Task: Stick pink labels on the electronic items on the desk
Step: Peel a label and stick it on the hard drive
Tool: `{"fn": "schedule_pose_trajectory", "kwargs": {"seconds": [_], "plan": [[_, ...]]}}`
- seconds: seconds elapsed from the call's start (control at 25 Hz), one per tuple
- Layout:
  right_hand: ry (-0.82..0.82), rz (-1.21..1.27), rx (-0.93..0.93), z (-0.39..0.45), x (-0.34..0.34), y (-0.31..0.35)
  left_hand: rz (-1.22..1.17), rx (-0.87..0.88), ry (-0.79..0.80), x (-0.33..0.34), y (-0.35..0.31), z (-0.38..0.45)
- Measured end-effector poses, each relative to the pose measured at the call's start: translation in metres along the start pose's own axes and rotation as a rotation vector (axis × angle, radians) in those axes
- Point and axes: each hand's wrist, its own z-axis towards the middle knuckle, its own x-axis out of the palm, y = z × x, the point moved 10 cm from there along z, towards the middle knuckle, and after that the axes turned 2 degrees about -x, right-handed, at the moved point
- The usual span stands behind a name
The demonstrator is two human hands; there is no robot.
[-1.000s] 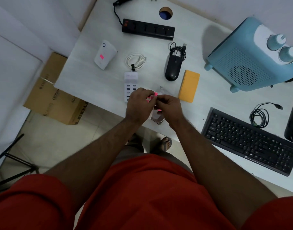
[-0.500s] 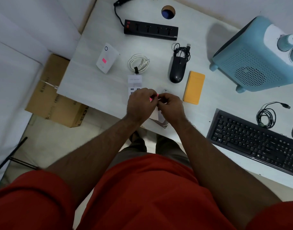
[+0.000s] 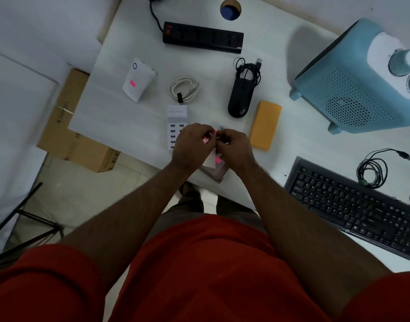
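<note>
The desk (image 3: 280, 73) is taking up most of the view, w/ electronics spread across it. Going by size: the blue heater (image 3: 352, 89) is sitting at approx 2 o'clock, no pink showing on it; the black keyboard (image 3: 352, 210) is lying at 4 o'clock, unlabelled as far as I can see; the black power strip (image 3: 202, 38) is lying at 12 o'clock, w/ a reddish spot at its left end that's prob a switch, can't tell. The black mouse (image 3: 240, 98) and the yellow power bank (image 3: 265, 127) are sitting just right of centre, both bare. The white USB charger (image 3: 176, 122) is lying at centre, partly under the left hand (image 3: 192, 145), no label visible. The white plug-in device (image 3: 139, 80) at 10 o'clock is already wearing a pink label (image 3: 132, 83), so that's 1 item done, the rest prob still to go. Both hands are meeting over the near desk edge at 6 o'clock from centre: the left hand is pinching a label sheet (image 3: 211, 159) w/ pink bits showing, and the right hand (image 3: 234, 147) is pinching at its top edge, seemingly peeling the next label off. The coiled white cable (image 3: 184, 88) and the black cable (image 3: 373, 168) are lying untouched.
</note>
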Motion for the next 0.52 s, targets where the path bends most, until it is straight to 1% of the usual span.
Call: {"fn": "schedule_pose_trajectory", "kwargs": {"seconds": [0.24, 0.32, 0.4, 0.52], "plan": [[0.019, -0.039, -0.004, 0.003, -0.005, -0.004, 0.057, -0.040, 0.018, 0.010, 0.001, 0.010], [0.019, -0.058, 0.008, 0.004, -0.006, -0.006, 0.014, -0.106, 0.036, 0.015, 0.005, 0.011], [0.015, -0.045, 0.055, 0.007, -0.006, -0.014, -0.116, -0.242, 0.037, 0.019, 0.019, 0.009], [0.007, -0.088, 0.161, 0.013, -0.002, -0.030, -0.345, -0.525, -0.029, 0.025, 0.050, 0.000]]}}
